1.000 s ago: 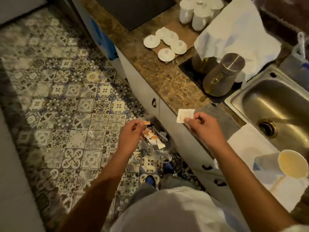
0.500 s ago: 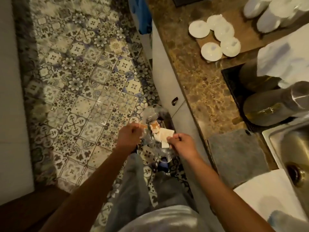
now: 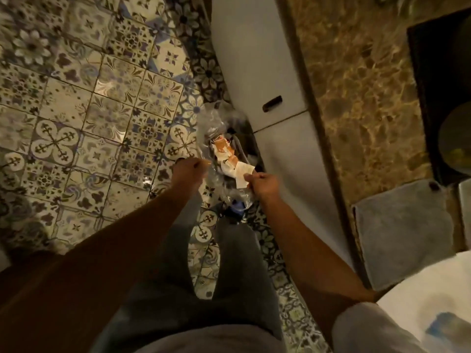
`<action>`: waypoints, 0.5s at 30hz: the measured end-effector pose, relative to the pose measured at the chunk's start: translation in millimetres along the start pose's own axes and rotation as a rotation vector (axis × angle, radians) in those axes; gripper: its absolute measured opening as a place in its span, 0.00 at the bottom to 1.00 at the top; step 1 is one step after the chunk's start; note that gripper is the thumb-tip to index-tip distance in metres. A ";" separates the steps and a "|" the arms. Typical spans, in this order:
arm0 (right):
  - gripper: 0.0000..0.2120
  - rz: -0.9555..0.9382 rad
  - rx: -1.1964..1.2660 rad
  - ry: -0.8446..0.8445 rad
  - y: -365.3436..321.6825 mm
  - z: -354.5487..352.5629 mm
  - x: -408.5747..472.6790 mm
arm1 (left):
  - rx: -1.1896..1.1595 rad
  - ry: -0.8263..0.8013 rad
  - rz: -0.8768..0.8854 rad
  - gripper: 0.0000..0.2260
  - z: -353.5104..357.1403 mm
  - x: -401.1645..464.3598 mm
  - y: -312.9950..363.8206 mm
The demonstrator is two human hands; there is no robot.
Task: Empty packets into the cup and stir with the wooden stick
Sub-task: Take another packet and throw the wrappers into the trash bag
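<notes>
White paper packet [image 3: 244, 171], flat and pale, its long axis running up-left from the pinching right hand [image 3: 262, 184]. Left hand [image 3: 188, 171] pinches something small; I cannot tell what.

Patterned floor tiles [image 3: 96, 103], marble counter [image 3: 356, 98]

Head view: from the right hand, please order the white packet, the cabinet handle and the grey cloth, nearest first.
1. white packet, at the right hand fingers, over the bin.
2. cabinet handle, up ahead on the cabinet front.
3. grey cloth, far right on the counter.
</notes>
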State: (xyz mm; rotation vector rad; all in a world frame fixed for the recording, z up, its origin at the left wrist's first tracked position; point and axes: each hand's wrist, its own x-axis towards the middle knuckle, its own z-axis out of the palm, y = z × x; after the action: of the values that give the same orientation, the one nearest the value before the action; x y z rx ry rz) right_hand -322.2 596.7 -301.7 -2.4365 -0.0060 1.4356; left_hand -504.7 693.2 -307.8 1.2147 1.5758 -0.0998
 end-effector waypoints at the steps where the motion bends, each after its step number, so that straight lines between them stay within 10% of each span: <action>1: 0.06 0.023 0.014 0.002 1.2 6.7 11.7 | 0.053 -0.014 0.025 0.17 5.1 12.3 -0.2; 15: 0.22 0.058 -0.183 -0.025 26.0 82.8 152.0 | 0.260 -0.075 0.051 0.14 77.8 149.7 -32.2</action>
State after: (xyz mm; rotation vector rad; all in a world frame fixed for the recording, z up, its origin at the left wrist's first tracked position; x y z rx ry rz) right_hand -321.3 618.1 -475.4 -2.5830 -0.0754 1.5533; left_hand -458.1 725.2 -470.0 1.4352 1.4982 -0.3219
